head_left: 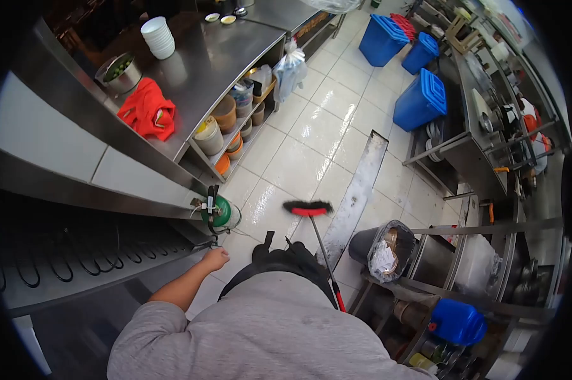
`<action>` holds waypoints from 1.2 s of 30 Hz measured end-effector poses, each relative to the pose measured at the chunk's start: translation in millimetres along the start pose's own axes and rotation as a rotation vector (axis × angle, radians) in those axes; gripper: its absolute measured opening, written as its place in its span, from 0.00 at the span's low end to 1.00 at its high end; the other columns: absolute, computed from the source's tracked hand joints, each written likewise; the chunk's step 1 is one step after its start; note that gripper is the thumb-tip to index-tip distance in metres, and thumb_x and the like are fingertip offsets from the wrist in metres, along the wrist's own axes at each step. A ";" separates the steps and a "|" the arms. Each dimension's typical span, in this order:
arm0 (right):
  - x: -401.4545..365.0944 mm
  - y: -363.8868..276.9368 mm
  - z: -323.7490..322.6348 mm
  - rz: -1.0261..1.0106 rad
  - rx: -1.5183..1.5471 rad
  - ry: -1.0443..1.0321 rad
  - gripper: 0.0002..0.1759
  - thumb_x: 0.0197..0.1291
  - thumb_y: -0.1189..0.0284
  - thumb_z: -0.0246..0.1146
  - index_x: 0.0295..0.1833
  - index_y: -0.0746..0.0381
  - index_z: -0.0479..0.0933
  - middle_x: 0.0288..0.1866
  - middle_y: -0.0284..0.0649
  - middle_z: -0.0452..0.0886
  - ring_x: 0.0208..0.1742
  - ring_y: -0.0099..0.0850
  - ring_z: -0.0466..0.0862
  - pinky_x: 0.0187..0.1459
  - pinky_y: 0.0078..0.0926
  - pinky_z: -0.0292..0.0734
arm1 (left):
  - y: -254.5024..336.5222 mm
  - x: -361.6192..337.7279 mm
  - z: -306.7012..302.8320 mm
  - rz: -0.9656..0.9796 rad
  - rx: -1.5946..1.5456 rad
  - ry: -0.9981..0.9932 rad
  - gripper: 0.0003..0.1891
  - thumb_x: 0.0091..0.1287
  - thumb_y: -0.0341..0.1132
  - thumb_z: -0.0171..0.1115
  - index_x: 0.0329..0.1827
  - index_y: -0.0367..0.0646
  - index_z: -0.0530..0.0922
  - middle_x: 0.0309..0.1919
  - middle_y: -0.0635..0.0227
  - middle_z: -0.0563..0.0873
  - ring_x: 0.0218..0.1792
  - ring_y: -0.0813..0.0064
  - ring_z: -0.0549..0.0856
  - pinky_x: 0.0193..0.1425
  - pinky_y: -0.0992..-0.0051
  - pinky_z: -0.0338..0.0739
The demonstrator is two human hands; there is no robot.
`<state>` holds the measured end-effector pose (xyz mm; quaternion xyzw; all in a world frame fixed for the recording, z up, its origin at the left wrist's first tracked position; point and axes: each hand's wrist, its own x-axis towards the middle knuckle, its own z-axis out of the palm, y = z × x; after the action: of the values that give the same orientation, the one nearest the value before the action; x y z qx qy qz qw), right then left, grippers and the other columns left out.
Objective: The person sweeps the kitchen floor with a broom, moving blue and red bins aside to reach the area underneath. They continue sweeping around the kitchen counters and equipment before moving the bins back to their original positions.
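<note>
My left hand [214,259] hangs at my side with its fingers curled and nothing in it, close to the edge of the steel counter [210,63] and just below a green gas cylinder [222,213]. My right hand is hidden behind my grey-shirted body. A broom with a red and black head [308,208] rests on the wet tiled floor in front of me. Its handle [327,266] slants back towards my right side, where its end disappears.
A long metal floor drain [360,187] crosses the tiles. A black bin of rubbish [383,252] stands to the right, with blue bins [420,98] farther off. The counter carries a red bag [148,111], white bowls [158,37] and a pot [120,73]. Another person [537,142] works at far right.
</note>
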<state>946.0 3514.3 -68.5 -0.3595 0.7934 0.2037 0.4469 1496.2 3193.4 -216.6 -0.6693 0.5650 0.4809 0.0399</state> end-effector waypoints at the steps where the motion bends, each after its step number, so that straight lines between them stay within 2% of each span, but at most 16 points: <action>1: -3.7 7.4 7.1 0.013 0.026 -0.005 0.31 0.65 0.60 0.50 0.72 0.43 0.51 0.35 0.60 0.79 0.36 0.57 0.81 0.37 0.53 0.73 | 19.0 12.3 -8.4 0.073 -0.024 0.017 0.19 0.54 0.45 0.65 0.45 0.44 0.80 0.38 0.58 0.85 0.42 0.60 0.83 0.47 0.66 0.76; 6: 60.5 -29.0 -9.5 -0.079 0.129 0.070 0.31 0.65 0.61 0.50 0.72 0.44 0.51 0.35 0.60 0.80 0.37 0.57 0.80 0.38 0.53 0.73 | 172.9 97.4 -88.6 0.294 -0.197 0.146 0.14 0.59 0.39 0.64 0.46 0.43 0.79 0.39 0.60 0.84 0.43 0.65 0.83 0.49 0.70 0.76; 7: 85.5 -47.1 -21.4 -0.126 0.145 0.102 0.31 0.65 0.61 0.50 0.72 0.44 0.52 0.35 0.60 0.80 0.37 0.57 0.80 0.38 0.53 0.73 | 198.4 116.9 -110.9 0.492 -0.138 0.337 0.15 0.58 0.38 0.64 0.46 0.42 0.78 0.41 0.58 0.83 0.46 0.63 0.81 0.53 0.69 0.73; 11: 203.0 -158.6 -109.0 -0.306 0.135 0.269 0.30 0.64 0.62 0.50 0.72 0.45 0.53 0.36 0.60 0.80 0.38 0.56 0.81 0.39 0.53 0.73 | 292.3 200.3 -235.8 0.656 -0.019 0.810 0.16 0.54 0.35 0.66 0.46 0.43 0.77 0.48 0.55 0.78 0.53 0.53 0.75 0.59 0.63 0.69; 13: 243.8 -260.8 -193.5 -0.292 0.084 0.350 0.29 0.64 0.65 0.49 0.71 0.48 0.56 0.39 0.59 0.80 0.40 0.55 0.81 0.42 0.51 0.74 | 314.4 244.6 -297.0 0.579 0.183 1.051 0.20 0.53 0.37 0.67 0.50 0.43 0.77 0.55 0.55 0.74 0.58 0.53 0.72 0.63 0.62 0.66; 14: 276.4 -301.8 -228.7 -0.291 0.032 0.385 0.27 0.63 0.69 0.48 0.69 0.55 0.58 0.36 0.61 0.79 0.38 0.57 0.80 0.41 0.52 0.73 | 326.7 259.7 -323.5 0.442 0.219 1.065 0.24 0.53 0.39 0.67 0.53 0.44 0.75 0.59 0.55 0.71 0.61 0.53 0.69 0.65 0.60 0.63; 17: 395.3 -410.2 -324.2 -0.362 0.096 0.443 0.29 0.61 0.67 0.49 0.69 0.56 0.57 0.37 0.60 0.80 0.39 0.56 0.81 0.42 0.50 0.75 | 341.8 306.4 -380.0 0.077 0.426 0.994 0.37 0.52 0.43 0.68 0.66 0.47 0.64 0.67 0.55 0.62 0.69 0.55 0.59 0.70 0.53 0.56; 19: 436.3 -481.5 -398.3 -0.307 0.102 0.415 0.29 0.61 0.69 0.47 0.69 0.57 0.57 0.44 0.59 0.79 0.46 0.54 0.80 0.47 0.48 0.74 | 354.4 321.6 -390.1 -0.012 0.535 0.945 0.41 0.52 0.43 0.69 0.69 0.48 0.59 0.69 0.55 0.59 0.70 0.55 0.57 0.71 0.52 0.53; 21: 476.4 -527.3 -454.7 -0.327 0.080 0.454 0.28 0.62 0.70 0.45 0.69 0.58 0.57 0.42 0.60 0.80 0.45 0.54 0.81 0.46 0.48 0.75 | 358.1 340.1 -402.1 -0.118 0.632 0.874 0.44 0.52 0.44 0.69 0.71 0.50 0.55 0.70 0.54 0.57 0.71 0.55 0.54 0.72 0.51 0.50; 23: 501.7 -527.5 -482.7 -0.363 0.045 0.445 0.27 0.62 0.70 0.45 0.69 0.58 0.57 0.39 0.61 0.80 0.41 0.54 0.81 0.42 0.48 0.76 | 345.2 345.3 -400.5 -0.006 0.620 0.929 0.47 0.51 0.44 0.69 0.73 0.51 0.51 0.71 0.56 0.55 0.72 0.55 0.53 0.73 0.52 0.46; 25: 485.4 -481.1 -480.5 -0.426 -0.057 0.427 0.30 0.63 0.69 0.47 0.71 0.56 0.51 0.34 0.60 0.80 0.34 0.56 0.81 0.35 0.51 0.75 | 350.0 346.9 -405.3 -0.020 0.610 0.918 0.46 0.51 0.43 0.69 0.73 0.51 0.52 0.71 0.56 0.55 0.72 0.55 0.53 0.74 0.52 0.45; 28: 415.9 -380.1 -457.5 -0.301 -0.168 0.225 0.35 0.65 0.67 0.47 0.75 0.52 0.41 0.32 0.61 0.79 0.30 0.56 0.81 0.30 0.52 0.73 | 353.1 348.6 -410.1 -0.028 0.563 0.922 0.46 0.50 0.43 0.69 0.72 0.52 0.53 0.71 0.57 0.56 0.72 0.56 0.53 0.74 0.52 0.44; 29: 390.7 -347.4 -447.0 -0.339 -0.172 0.264 0.35 0.66 0.66 0.47 0.75 0.49 0.40 0.30 0.61 0.79 0.29 0.56 0.80 0.29 0.52 0.73 | 352.4 349.7 -412.1 -0.021 0.554 0.921 0.46 0.50 0.42 0.69 0.72 0.52 0.54 0.71 0.57 0.56 0.72 0.56 0.53 0.74 0.52 0.44; 31: 315.6 -339.1 -460.8 -0.173 -0.218 0.121 0.35 0.66 0.64 0.47 0.75 0.49 0.40 0.31 0.61 0.79 0.30 0.55 0.81 0.30 0.53 0.72 | 353.1 351.2 -415.0 -0.014 0.530 0.928 0.45 0.50 0.42 0.69 0.72 0.52 0.55 0.71 0.58 0.56 0.72 0.57 0.52 0.74 0.52 0.44; 32: 314.1 -318.5 -453.7 -0.223 -0.162 0.087 0.36 0.66 0.63 0.48 0.75 0.49 0.40 0.30 0.61 0.79 0.32 0.56 0.81 0.32 0.53 0.73 | 354.2 351.2 -416.6 -0.008 0.525 0.929 0.45 0.50 0.41 0.70 0.72 0.52 0.55 0.71 0.58 0.56 0.72 0.57 0.52 0.74 0.52 0.44; 36: 339.2 -395.0 -482.5 -0.171 -0.100 0.106 0.35 0.65 0.64 0.48 0.74 0.48 0.43 0.35 0.61 0.80 0.38 0.57 0.81 0.38 0.53 0.74 | 355.9 351.8 -420.0 0.005 0.502 0.934 0.45 0.48 0.40 0.70 0.71 0.52 0.57 0.71 0.57 0.56 0.72 0.56 0.53 0.74 0.52 0.43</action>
<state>855.8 2811.4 -109.8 -0.4582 0.7710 0.1850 0.4017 1429.3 2562.7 -60.1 -0.7807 0.6219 -0.0182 -0.0582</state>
